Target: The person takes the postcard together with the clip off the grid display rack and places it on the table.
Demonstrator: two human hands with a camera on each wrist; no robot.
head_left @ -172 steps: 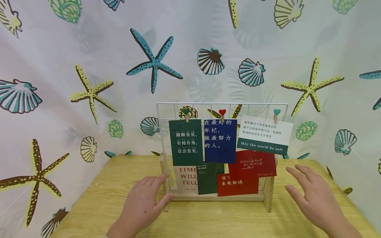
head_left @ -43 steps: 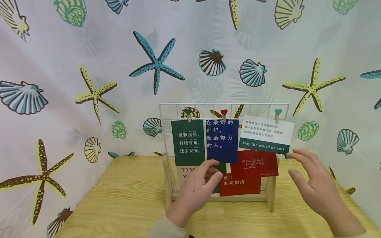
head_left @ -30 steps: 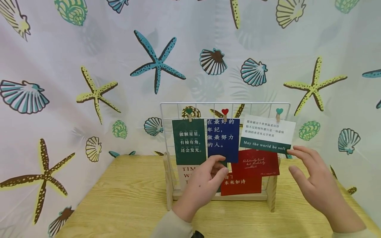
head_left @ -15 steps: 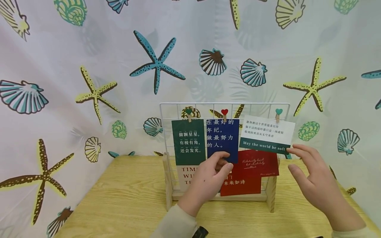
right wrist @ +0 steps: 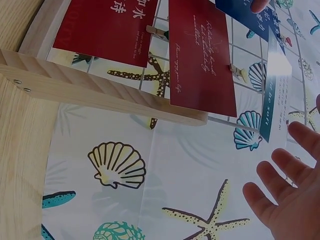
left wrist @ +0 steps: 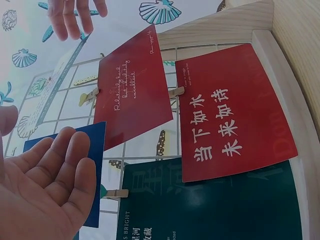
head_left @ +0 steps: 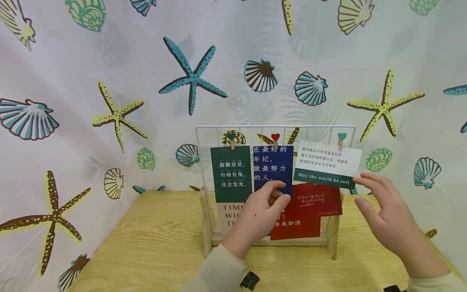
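Note:
My left hand (head_left: 263,207), fingers loosely bent, hovers before the lower part of the blue card (head_left: 271,164); in the left wrist view the fingers (left wrist: 75,160) overlap that card with nothing between them. The right hand (head_left: 388,215) has its fingertips right at the lower right corner of the white-and-green card (head_left: 326,158), which hangs tilted. In the right wrist view its fingers (right wrist: 292,165) are spread beside this card. A white wire grid rack (head_left: 255,127) on a wooden stand carries the cards, clipped by small heart pegs, one of them a red heart peg (head_left: 275,138).
A dark green card (head_left: 231,174) hangs at the rack's left, above a cream card (head_left: 230,215) with red lettering. Two red cards, the upper red card (head_left: 317,200) and lower red card (head_left: 299,231), overlap below. The rack stands on a wooden table (head_left: 146,235) before a seashell-patterned curtain (head_left: 146,48).
My left hand has moved from the rack's left side rightward and up to the blue card. The right hand has risen slightly to the white-and-green card's corner. The cards hang as before.

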